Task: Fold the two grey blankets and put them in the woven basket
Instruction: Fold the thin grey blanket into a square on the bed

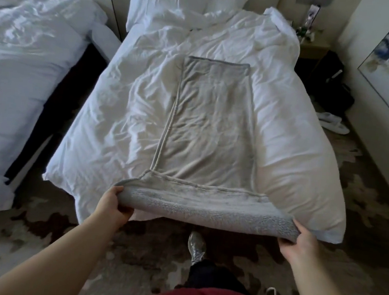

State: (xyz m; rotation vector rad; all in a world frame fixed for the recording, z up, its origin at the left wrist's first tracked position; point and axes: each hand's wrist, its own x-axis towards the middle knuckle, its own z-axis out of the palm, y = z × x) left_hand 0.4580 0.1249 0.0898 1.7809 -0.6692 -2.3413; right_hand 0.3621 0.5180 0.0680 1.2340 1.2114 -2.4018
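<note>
Head view: left hand (111,207) and right hand (304,242) each grip a near corner of the blanket (210,129), fingers curled round its lifted near edge at the foot of the bed (287,133). Beyond them it lies flat as a long strip running up the bed. The fold should go best if both corners travel level to the strip's far end, edges matched, then smoothed. No basket or second blanket shows.
</note>
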